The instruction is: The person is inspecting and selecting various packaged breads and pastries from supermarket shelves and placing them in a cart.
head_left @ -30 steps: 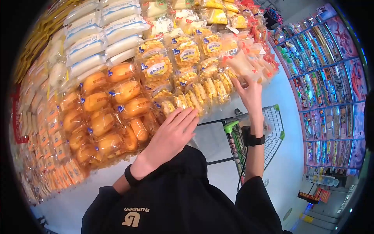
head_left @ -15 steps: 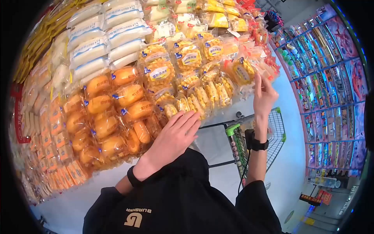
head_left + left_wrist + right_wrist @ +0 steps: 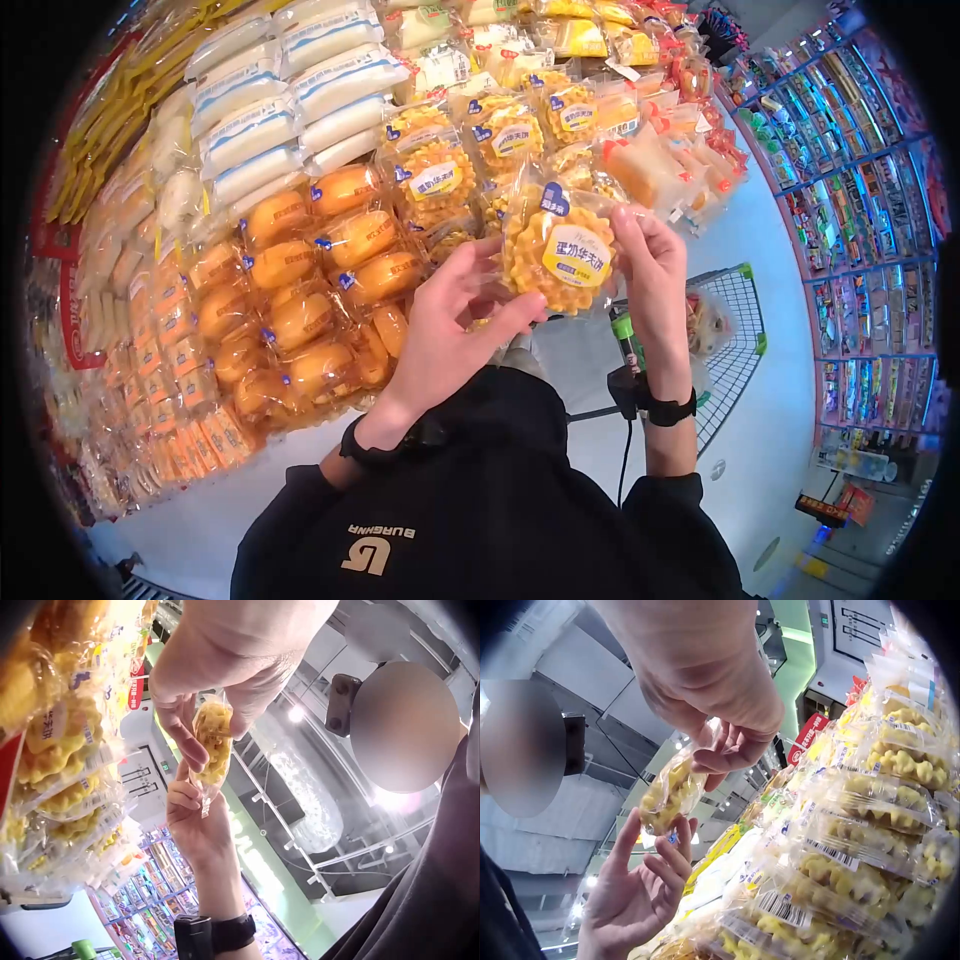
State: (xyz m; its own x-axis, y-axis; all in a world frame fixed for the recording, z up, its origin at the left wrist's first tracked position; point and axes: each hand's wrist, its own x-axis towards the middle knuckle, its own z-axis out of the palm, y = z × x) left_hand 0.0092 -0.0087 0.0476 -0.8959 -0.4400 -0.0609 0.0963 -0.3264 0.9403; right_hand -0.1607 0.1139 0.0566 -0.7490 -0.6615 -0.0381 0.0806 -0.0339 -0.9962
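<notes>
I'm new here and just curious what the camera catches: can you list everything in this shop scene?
cake packet: one, yellow in clear wrap, held between both hands
shelved cake packets: many, yellow, display centre
orange buns: many packets, orange, display left
white rolls: several packets, white, display top
shopping cart: one, green-trimmed wire, lower right
goods shelves: several rows, many-coloured, far right
left hand: one, grips packet's left edge
right hand: one, grips packet's right edge

Clear packet of yellow waffle cakes (image 3: 560, 255): sealed, upright, in air before you, white oval label facing you.
</notes>
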